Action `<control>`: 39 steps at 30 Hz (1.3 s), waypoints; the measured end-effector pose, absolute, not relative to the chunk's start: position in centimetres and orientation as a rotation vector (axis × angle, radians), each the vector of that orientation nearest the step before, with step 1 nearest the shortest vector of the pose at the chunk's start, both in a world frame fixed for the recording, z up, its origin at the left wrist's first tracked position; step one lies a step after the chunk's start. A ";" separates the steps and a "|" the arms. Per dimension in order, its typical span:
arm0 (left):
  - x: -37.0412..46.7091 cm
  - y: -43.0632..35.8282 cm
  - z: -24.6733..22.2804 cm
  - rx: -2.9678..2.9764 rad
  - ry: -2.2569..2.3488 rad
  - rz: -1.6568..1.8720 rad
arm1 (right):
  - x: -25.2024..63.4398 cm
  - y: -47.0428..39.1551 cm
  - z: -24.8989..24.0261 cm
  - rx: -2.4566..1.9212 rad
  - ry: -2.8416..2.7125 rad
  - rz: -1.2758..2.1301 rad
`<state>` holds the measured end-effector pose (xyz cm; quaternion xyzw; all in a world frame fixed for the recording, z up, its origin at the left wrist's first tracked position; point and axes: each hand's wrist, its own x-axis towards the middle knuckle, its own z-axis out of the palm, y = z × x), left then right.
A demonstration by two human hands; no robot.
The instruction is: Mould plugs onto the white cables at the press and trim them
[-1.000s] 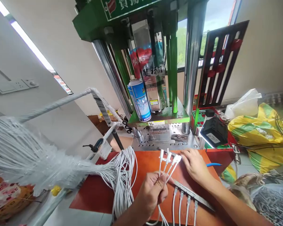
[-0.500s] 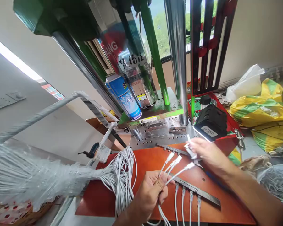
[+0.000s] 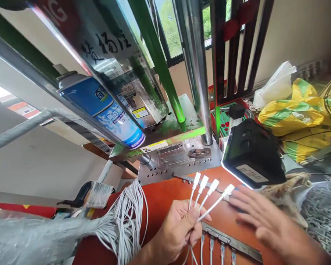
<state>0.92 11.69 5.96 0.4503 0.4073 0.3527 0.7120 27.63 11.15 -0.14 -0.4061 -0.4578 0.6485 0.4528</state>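
Observation:
My left hand is closed around several white cables, pinched between thumb and fingers. Their white moulded connector ends fan upward out of the grip. My right hand is open and slightly blurred, fingers stretched toward the rightmost connector, with no object visible in it. Below the left hand, a metal bar lies on the orange-red work surface, with several cable ends seated along its edge. Behind the connectors lies a second metal bar, partly covered by them.
A press with a drilled metal plate stands ahead, a blue spray can on its green platform. Bundled white cables hang at left. A black box-shaped device and a bag of white plastic scraps are at right.
My right hand has let go of a white plastic piece, opened, and moved right and lower. The connectors in my left hand are more evenly spread. The view has shifted closer to the press.

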 end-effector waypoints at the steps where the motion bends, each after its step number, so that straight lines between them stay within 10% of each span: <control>1: 1.1 11.9 5.8 1.010 0.889 0.747 | 25.4 11.6 0.8 -0.879 -1.059 1.746; 39: 0.1 13.0 2.2 1.227 1.011 0.718 | 18.8 16.0 2.8 -0.606 -1.115 1.762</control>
